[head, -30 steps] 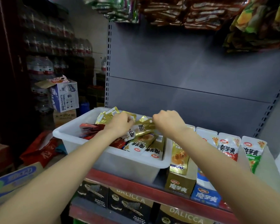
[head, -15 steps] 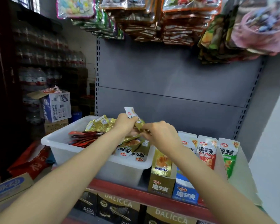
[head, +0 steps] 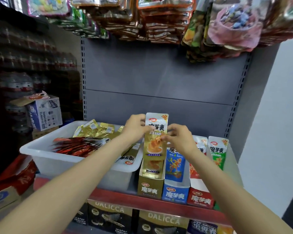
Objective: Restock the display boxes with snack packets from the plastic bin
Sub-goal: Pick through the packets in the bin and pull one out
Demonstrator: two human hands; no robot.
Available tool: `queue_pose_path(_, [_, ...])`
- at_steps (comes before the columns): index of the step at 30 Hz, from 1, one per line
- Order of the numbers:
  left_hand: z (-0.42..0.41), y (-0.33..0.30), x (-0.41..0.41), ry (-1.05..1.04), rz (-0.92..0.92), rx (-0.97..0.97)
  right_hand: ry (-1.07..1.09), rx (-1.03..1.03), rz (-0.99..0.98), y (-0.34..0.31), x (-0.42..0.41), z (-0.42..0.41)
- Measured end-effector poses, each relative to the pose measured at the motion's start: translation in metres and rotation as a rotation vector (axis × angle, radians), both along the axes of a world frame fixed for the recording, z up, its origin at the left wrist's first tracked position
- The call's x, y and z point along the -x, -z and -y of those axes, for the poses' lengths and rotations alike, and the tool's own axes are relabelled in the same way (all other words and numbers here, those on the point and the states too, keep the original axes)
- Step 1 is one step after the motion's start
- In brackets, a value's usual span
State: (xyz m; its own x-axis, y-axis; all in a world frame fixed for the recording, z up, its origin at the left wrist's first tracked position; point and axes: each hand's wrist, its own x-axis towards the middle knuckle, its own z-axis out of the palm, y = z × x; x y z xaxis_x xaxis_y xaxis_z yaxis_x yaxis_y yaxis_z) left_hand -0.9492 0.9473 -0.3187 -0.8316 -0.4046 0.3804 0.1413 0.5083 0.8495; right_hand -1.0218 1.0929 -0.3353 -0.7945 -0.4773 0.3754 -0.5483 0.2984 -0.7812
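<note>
Step in hand, as judged: gold packet [head: 156, 135] carried from bin [head: 46, 159] toward gold box [head: 150, 187]. Packet held upright above gold box, pinched at left edge by left hand [head: 136, 128], at right edge by right hand [head: 179, 138]; fingers of both curled on it. Next move: packet to be lowered into gold box, in line with packet already inside. Blue box [head: 175, 194] and red box [head: 200, 198] stood to right. "DALICCA" read on cartons [head: 162, 222] below shelf; Chinese characters on packets and boxes.

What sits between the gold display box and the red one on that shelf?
In the head view, the blue display box stands between the gold display box and the red display box, with blue packets upright in it.
</note>
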Motion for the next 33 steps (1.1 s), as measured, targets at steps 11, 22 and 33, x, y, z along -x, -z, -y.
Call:
queue_pose_path(11, [0.003, 0.009, 0.007, -0.055, 0.143, 0.371, 0.017, 0.070, -0.110, 0.013, 0.011, 0.004])
queue_pose_path(22, [0.007, 0.025, 0.016, -0.160, 0.212, 0.554, 0.071, -0.249, -0.281, 0.025, 0.019, 0.007])
queue_pose_path(33, [0.007, 0.029, 0.028, -0.218, 0.300, 0.648, 0.187, -0.521, -0.519, 0.024, 0.020, 0.018])
